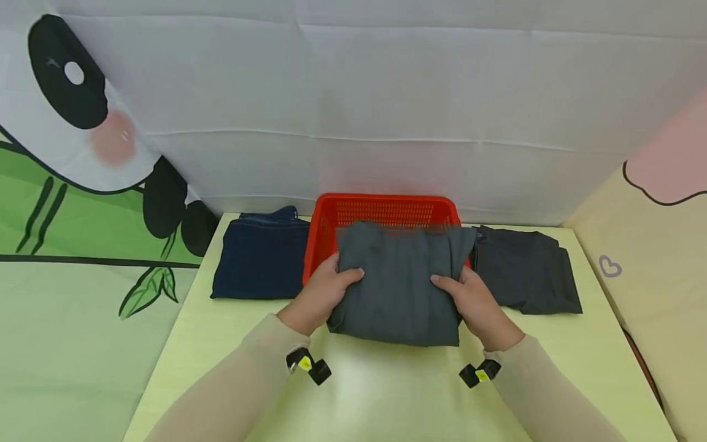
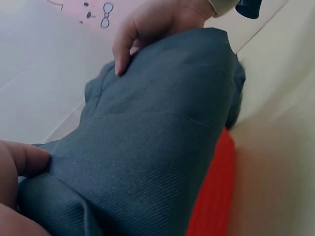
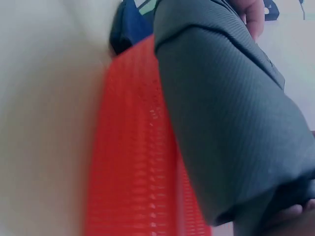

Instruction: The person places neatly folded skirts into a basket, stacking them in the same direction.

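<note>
A folded grey-green garment [image 1: 397, 288] is held up between both hands, over the front of a red plastic basket [image 1: 386, 205]. My left hand [image 1: 326, 285] grips its left side, thumb on top and the other fingers underneath. On the opposite side my right hand [image 1: 475, 301] holds it the same way, thumb on the upper face. In the left wrist view the cloth [image 2: 147, 123] shows a twill weave and a thick folded edge. The right wrist view shows the folded roll of cloth [image 3: 221, 113] overlapping the basket's perforated wall [image 3: 133, 147].
Left of the basket lies a folded pair of dark blue jeans [image 1: 262, 258]. A folded dark grey garment [image 1: 525, 270] lies to its right. All rest on a pale yellow-green table [image 1: 375, 393], with a white printed cloth backdrop [image 1: 386, 92] behind.
</note>
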`<state>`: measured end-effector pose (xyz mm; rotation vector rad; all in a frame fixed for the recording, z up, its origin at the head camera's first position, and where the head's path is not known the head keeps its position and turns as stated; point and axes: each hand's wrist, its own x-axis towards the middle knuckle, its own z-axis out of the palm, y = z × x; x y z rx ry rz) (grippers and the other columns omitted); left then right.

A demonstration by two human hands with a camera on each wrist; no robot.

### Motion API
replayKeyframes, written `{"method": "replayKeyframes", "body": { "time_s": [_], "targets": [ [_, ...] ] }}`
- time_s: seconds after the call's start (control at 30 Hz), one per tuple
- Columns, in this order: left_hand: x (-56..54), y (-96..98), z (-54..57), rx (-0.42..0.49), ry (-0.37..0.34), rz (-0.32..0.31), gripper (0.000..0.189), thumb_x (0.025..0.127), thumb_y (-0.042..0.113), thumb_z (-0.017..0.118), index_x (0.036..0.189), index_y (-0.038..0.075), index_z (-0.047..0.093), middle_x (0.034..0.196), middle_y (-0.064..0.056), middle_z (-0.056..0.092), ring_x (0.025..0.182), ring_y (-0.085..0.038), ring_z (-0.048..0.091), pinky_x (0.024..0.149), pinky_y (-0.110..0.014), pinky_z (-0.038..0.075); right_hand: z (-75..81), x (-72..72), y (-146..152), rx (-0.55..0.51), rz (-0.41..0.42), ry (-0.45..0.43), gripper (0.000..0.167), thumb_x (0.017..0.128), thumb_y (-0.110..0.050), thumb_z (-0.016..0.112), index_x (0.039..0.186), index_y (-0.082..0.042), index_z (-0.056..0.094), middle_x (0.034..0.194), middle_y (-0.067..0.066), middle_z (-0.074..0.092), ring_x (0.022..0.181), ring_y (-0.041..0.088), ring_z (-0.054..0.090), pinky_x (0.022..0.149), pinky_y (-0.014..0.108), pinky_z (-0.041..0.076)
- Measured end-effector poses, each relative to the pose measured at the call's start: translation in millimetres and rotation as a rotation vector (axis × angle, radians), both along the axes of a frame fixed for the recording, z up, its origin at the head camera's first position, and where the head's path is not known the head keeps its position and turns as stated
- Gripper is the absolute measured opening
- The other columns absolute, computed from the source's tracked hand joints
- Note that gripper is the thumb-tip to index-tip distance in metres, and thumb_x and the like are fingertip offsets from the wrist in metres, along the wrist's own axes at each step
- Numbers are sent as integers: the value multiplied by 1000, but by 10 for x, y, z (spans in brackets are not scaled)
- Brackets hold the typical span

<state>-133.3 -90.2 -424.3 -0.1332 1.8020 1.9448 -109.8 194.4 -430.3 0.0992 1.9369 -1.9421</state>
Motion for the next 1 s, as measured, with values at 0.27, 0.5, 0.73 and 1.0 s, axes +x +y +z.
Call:
{"method": "replayKeyframes", "body": {
  "time_s": [0.27,0.5,0.73,1.0],
  "targets": [
    [-639,31,71,-100,-3,81,67,102,25,64,160,14,32,146,-6,52,125,-30,57,107,-51,46,143,-660,-80,13,-9,-3,71,106,-26,55,164,-8,17,155,16,43,135,36,51,109,52,45],
    [-948,62,-102,-177,6,106,63,104,24,61,158,11,32,144,-8,52,123,-29,57,107,-48,47,5,-1048,-172,-14,-26,-89,71,105,-26,55,163,-8,18,155,11,42,136,32,48,112,52,42],
    [-1077,77,-453,-253,-14,114,61,103,21,62,155,7,32,142,-12,50,122,-32,55,107,-51,46,-354,-1190,-205,52,-41,-139,65,106,-22,51,161,-3,21,151,16,43,130,35,49,110,53,43],
    [-1157,72,-753,-294,-45,122,59,96,6,61,149,5,37,139,-14,51,120,-34,54,105,-52,47,-624,-1218,-292,131,-56,-193,61,103,-17,49,157,0,27,147,18,42,121,34,49,105,47,46]
  ]
}}
